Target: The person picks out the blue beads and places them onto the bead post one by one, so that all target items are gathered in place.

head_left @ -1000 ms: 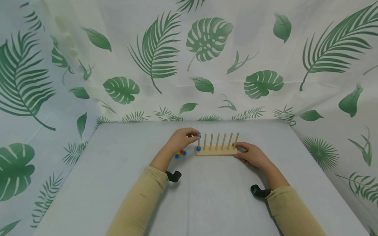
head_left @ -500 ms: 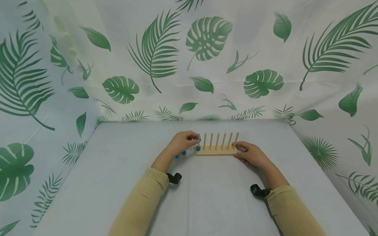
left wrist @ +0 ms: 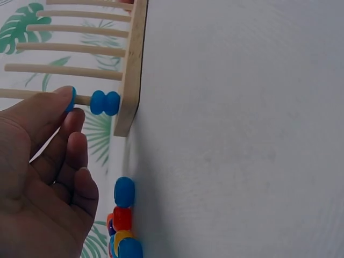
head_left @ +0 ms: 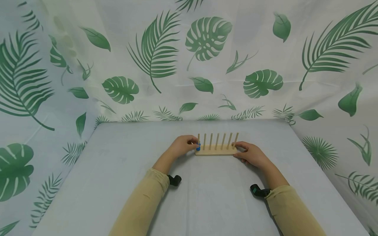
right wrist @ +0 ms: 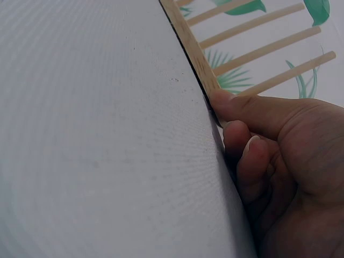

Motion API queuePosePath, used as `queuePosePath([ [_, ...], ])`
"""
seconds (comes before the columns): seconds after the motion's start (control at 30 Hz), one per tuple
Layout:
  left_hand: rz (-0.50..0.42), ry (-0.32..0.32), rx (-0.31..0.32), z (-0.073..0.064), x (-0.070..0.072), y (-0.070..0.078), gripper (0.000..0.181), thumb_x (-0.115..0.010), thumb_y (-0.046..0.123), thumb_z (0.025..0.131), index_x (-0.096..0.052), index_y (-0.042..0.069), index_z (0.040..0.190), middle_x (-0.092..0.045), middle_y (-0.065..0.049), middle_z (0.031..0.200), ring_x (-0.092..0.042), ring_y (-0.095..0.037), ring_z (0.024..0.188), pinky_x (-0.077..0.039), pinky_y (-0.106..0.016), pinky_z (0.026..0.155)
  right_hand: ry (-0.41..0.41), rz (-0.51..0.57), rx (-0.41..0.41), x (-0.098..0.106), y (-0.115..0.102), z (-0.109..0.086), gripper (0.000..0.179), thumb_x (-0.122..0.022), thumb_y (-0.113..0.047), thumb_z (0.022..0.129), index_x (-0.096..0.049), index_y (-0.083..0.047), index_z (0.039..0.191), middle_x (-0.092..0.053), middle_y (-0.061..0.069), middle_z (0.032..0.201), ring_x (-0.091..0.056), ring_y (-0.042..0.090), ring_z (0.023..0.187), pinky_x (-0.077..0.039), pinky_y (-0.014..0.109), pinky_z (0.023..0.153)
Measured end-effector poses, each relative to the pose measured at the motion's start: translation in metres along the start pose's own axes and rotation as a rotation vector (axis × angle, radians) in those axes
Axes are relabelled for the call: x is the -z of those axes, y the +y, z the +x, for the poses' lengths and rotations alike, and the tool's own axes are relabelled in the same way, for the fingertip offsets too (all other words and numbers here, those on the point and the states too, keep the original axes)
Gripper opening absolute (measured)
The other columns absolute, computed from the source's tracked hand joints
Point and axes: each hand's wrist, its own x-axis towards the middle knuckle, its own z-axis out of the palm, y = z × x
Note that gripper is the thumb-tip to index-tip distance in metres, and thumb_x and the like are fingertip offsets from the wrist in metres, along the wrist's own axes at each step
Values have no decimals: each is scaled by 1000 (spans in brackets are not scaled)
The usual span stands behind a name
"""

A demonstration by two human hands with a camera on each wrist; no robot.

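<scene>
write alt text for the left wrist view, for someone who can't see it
A person's left-hand grip pinches a round blue bead on a slim wooden peg, beside rounded blue beads at the flat pale wooden base. Loose blue, red and yellow beads lie nearby on the white table.

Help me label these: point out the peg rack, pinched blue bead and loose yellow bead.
Peg rack [head_left: 216, 152]: head view, base's top face.
Pinched blue bead [left wrist: 73, 100]: left wrist view, uncovered edge.
Loose yellow bead [left wrist: 123, 234]: left wrist view, its visible part.
</scene>
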Motion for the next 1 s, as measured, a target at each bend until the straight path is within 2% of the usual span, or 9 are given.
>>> queuePosePath([
  [0.2, 29, -2, -15, 1, -4, -1, 20, -68, 34, 94, -71, 21, 109, -67, 3, 100, -58, -13, 87, -50, -27, 68, 2, -9, -1, 0, -2, -1, 58, -72, -31, 91, -50, -17, 143, -60, 3, 65, -55, 18, 57, -48, 32, 53],
  [0.67, 65, -18, -15, 1, -4, -2, 21, -68, 32, 94, -72, 19, 110, -67, 2, 102, -58, -13, 87, -50, -25, 68, 4, -22, -9, -1, -1, -1, 59, -72, -33, 91, -50, -18, 143, -61, 3, 66, -56, 17, 57, -48, 32, 53],
  [1.0, 66, 4, 5, -5, 12, -2, 29, -64, 34, 97, -69, 21, 123, -67, 3, 110, -60, -13, 96, -51, -31, 81, 6, -18, -6, 0, -3, -2, 58, -72, -33, 91, -51, -18, 143, -61, 3, 66, -55, 17, 57, -48, 32, 54],
])
